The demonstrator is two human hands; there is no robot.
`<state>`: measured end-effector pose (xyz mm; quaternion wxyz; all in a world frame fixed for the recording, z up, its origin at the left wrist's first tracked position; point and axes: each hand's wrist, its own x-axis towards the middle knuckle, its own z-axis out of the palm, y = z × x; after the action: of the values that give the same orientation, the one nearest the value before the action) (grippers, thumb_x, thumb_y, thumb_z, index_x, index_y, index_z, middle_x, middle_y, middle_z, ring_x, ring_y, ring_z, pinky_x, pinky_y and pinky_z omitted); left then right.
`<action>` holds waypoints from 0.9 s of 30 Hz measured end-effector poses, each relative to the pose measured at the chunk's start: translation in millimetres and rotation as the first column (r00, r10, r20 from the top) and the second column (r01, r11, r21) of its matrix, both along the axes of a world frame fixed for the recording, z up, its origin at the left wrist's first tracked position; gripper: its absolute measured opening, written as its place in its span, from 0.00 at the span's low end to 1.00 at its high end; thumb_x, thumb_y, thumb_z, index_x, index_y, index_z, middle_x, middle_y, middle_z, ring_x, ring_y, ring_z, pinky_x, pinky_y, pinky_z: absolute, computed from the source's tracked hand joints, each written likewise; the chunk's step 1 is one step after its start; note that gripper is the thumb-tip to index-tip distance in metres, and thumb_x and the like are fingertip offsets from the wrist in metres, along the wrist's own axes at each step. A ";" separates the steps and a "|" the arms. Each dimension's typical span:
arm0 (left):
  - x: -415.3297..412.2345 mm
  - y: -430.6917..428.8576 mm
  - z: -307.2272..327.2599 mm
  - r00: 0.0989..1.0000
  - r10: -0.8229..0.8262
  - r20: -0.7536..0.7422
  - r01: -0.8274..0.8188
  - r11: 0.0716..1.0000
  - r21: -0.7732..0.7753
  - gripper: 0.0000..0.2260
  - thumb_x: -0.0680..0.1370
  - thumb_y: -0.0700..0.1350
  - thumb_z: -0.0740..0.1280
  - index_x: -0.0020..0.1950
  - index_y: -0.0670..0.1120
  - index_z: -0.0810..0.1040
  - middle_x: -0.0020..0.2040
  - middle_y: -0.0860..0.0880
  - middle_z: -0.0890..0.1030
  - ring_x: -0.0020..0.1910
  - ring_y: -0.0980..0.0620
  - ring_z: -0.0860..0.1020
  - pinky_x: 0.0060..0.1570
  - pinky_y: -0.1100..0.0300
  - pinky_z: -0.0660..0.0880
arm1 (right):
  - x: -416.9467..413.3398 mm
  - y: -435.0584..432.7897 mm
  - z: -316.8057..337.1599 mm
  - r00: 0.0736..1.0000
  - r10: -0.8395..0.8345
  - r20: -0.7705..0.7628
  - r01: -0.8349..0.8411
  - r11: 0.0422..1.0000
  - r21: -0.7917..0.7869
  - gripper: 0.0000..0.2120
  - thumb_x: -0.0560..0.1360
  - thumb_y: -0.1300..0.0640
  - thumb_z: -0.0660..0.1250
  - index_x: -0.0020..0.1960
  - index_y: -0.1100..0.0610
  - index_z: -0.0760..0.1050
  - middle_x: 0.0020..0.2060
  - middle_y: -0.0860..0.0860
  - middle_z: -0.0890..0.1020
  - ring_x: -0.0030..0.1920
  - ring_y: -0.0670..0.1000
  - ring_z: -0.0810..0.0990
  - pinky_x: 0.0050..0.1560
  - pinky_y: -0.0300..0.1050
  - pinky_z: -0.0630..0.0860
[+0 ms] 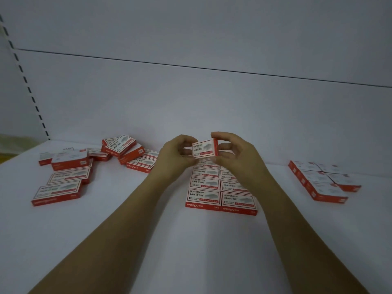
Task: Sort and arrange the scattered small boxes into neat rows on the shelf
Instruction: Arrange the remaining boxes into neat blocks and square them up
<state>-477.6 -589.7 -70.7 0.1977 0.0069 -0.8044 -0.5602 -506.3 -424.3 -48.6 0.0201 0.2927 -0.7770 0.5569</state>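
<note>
Red-white box (205, 148) pinched btwn both hands (177, 154) (235, 154); centre rows (220, 192) + right block (324, 181) done, left pile (89, 164) still scattered.

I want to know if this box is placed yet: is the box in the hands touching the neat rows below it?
Apart. The head view shows the held box pinched between the fingers of both hands, raised clear above the arranged rows on the shelf.

Red-and-white small box (205, 148) raised above shelf (191, 240), tilted. Neat two-column rows (221, 193) directly beneath. Loose scattered boxes (89, 166) far left.
</note>
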 end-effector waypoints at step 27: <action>6.3 7.8 10.3 0.991 0.040 -0.128 -0.061 0.984 -0.165 0.17 0.70 0.39 0.74 0.53 0.53 0.74 0.50 0.56 0.80 0.47 0.58 0.79 0.46 0.71 0.75 | -9.4 -1.1 -11.8 0.937 -0.254 -0.241 0.286 0.952 0.111 0.18 0.73 0.63 0.69 0.60 0.52 0.72 0.58 0.45 0.73 0.50 0.42 0.76 0.45 0.25 0.70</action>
<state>-471.4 -582.0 -60.4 0.2617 -0.0244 -0.8345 -0.4842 -515.7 -425.5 -60.4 0.1628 0.2446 -0.8409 0.4546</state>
